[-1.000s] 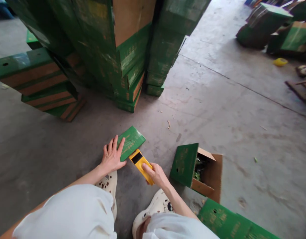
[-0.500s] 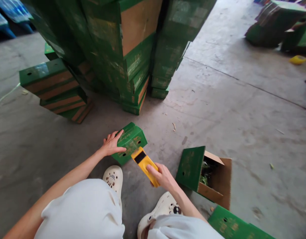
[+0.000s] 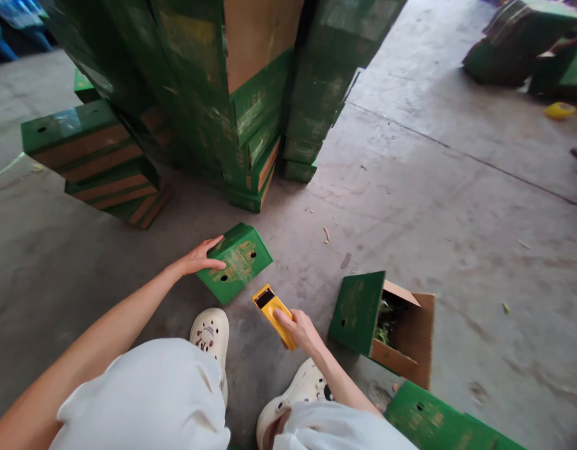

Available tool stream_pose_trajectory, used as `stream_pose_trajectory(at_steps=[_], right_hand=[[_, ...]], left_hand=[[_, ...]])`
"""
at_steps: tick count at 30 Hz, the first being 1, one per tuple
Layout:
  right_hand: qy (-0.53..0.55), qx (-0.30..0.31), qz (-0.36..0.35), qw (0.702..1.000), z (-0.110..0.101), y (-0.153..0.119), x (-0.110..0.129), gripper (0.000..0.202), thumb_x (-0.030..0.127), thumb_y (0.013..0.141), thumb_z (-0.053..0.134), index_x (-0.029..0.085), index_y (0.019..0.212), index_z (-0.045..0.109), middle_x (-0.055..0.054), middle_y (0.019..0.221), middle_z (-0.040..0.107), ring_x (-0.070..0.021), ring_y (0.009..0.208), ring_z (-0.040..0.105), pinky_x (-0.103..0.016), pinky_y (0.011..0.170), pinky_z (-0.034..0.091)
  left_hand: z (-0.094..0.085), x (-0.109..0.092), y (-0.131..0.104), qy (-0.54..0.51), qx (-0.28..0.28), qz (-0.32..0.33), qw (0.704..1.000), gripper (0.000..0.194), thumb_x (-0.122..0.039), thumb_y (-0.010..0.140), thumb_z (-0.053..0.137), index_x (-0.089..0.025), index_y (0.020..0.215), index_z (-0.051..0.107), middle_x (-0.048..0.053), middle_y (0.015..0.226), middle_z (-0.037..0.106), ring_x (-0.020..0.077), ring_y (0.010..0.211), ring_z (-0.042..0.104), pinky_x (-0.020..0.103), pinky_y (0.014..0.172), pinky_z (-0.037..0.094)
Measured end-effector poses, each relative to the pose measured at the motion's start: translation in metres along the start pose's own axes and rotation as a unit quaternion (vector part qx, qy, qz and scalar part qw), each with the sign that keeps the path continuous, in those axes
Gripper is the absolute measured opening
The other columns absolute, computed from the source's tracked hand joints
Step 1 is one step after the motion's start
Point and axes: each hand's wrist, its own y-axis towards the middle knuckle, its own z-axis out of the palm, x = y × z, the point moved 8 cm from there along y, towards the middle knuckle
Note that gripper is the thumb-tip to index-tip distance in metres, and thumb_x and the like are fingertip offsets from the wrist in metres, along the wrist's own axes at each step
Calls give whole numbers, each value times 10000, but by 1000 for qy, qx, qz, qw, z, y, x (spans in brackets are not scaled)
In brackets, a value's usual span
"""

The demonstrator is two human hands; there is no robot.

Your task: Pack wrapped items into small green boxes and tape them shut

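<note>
A small closed green cardboard box with two dark holes in its side is on the concrete floor in front of my feet. My left hand grips its left end, thumb on the near side and fingers over the top edge. Clear tape seems to run down the holed side. In my right hand is a yellow tape dispenser with a dark panel near its front end. A gap separates the dispenser's tip from the box's lower right edge.
An open box with leafy greens inside lies right of my right hand; another green box is nearer. Tall stacks of green boxes rise ahead, with a smaller stack to the left. A yellow roll lies far right.
The tape dispenser has come away from the box's edge, leaving a gap. The box has tilted or turned slightly, showing more of its holed side, with my left hand still on it.
</note>
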Motion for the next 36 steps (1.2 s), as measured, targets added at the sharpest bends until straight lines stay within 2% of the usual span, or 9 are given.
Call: stream_pose_trajectory(at_steps=[3,6,8,11,14,23,27,31,36], right_hand=[[-37,4,-13,999,7,30,29,525,656,942,564,177,733,620,-35,587,633,-180,618,630,-236,551,413],[-46,14,-20,999,15,52,53,543,669,949,571,172,738,631,-49,624,652,-181,642,631,-242,571,413],[-47,17,-25,998,19,61,66,550,664,966,548,170,740,634,-62,668,668,-183,662,636,-245,575,408],[-71,-4,-31,997,21,67,77,542,639,983,528,171,725,622,-68,706,661,-181,685,626,-250,576,384],[-76,-9,-30,997,23,68,80,526,633,980,543,174,736,619,-58,692,653,-173,679,609,-249,576,376],[-42,-3,-13,999,26,65,74,504,618,991,544,177,764,631,-46,680,684,-169,669,653,-222,559,400],[-36,-2,-15,999,20,59,76,490,595,992,553,177,745,617,-43,661,691,-159,631,660,-211,536,390],[-21,29,-30,999,-8,30,77,491,625,973,558,172,807,645,-35,621,692,-166,572,659,-212,518,401],[-2,71,-44,997,-60,-24,82,515,685,960,532,193,834,620,-26,575,690,-183,509,650,-226,482,424]], left_hand=[[-21,12,3,6,-39,6,999,1048,-693,761,710,-174,1623,417,164,1648,431,344,1526,405,449,1263,310],[-35,9,-13,112,-151,13,982,901,-646,848,675,-190,1595,459,166,1653,416,364,1525,383,490,1262,301],[-25,-2,-30,199,-196,17,960,872,-621,864,691,-225,1603,449,164,1664,394,407,1519,355,549,1252,285],[13,-17,-49,292,-185,9,938,1062,-567,800,804,-200,1669,317,213,1690,314,468,1524,289,600,1230,267],[38,-23,-56,338,-180,-23,923,1079,-424,833,811,-160,1696,221,255,1659,318,465,1502,300,590,1202,290],[38,-34,-52,344,-168,-39,923,840,-371,917,717,-265,1664,348,171,1365,586,381,1305,442,536,1112,363],[31,-34,-41,275,-168,-109,940,888,-391,843,789,-324,1635,394,134,1296,650,380,1306,444,525,1061,396],[25,-38,-44,162,-164,-160,960,927,-444,771,828,-328,1607,444,141,1328,652,409,1319,461,541,1025,430],[46,-47,-61,-155,-115,-146,970,875,-452,673,884,-257,1482,614,94,1125,700,315,1168,618,418,995,486]])
